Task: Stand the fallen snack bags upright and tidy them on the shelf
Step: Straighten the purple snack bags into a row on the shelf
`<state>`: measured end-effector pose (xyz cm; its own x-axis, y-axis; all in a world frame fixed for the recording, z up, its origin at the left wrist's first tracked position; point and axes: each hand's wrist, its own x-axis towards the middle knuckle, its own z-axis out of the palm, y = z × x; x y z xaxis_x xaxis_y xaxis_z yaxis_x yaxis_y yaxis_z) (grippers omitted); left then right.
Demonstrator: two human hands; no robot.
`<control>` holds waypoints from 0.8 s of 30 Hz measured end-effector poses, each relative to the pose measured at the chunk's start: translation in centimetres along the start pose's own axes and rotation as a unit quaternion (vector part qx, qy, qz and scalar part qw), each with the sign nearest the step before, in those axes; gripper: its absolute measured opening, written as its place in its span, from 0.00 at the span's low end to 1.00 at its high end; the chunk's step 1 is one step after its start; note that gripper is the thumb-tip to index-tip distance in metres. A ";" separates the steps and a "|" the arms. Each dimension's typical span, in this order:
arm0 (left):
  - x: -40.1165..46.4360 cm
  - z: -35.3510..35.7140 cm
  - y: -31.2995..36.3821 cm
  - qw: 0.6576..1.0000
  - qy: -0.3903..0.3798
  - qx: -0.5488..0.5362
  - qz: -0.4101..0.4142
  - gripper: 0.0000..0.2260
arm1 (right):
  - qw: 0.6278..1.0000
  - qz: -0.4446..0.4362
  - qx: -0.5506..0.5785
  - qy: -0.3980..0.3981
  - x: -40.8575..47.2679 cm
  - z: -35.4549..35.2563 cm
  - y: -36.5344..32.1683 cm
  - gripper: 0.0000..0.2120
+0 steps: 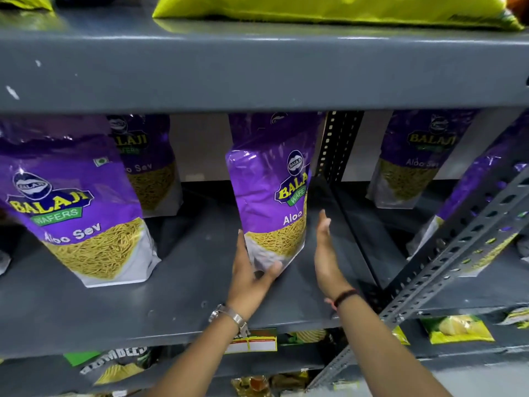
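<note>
Now, head view: everything below is showing from the head camera.
Shelf: the grey metal shelf (177,282) is carrying purple Balaji Aloo Sev bags.
Middle bag: the Aloo Sev bag (269,196) is standing upright near the shelf's right end.
Left hand: the left hand (252,270) is touching that bag's lower left corner, fingers spread, thumb lying across its base.
Right hand: the right hand (326,253) is hovering open just beside the bag's right edge, apart from it.
Other bags: a front-left bag (77,202) is leaning; another one (148,164) is standing behind it.

Snack bags (269,202): glossy purple plastic film, creased, with clear windows. Shelf (177,253): grey painted metal, matt, scuffed and chipped. Upright post (463,247): perforated grey metal; wristwatch (232,315): shiny metal band.
</note>
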<state>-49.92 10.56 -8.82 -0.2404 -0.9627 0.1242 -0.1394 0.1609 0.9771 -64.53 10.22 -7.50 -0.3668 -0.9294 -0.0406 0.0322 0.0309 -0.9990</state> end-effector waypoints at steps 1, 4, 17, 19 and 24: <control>0.3 0.2 -0.2 1.000 0.004 0.025 0.010 0.44 | 1.000 0.003 -0.004 -0.018 0.4 0.2 -0.4 0.26; 2.2 -0.9 -0.4 0.999 0.002 0.031 0.007 0.35 | 0.998 -0.033 -0.002 -0.058 -0.6 1.1 0.1 0.43; 3.8 -3.2 -3.6 0.978 -0.051 0.199 -0.045 0.32 | 0.948 -0.098 -0.298 -0.062 -0.4 -2.0 4.2 0.40; 3.9 -2.8 -3.9 0.969 -0.018 0.243 -0.047 0.30 | 0.950 -0.088 -0.298 -0.035 -0.1 -1.9 4.1 0.37; 3.8 -2.3 -4.5 0.951 0.013 0.306 -0.050 0.25 | 0.936 -0.086 -0.342 0.001 0.3 -1.7 4.5 0.30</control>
<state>-47.99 5.65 -12.38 -0.1743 -0.9835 0.0484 -0.6950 0.1577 0.7015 -66.11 10.75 -12.06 -0.3131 -0.9417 0.1234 -0.6301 0.1087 -0.7689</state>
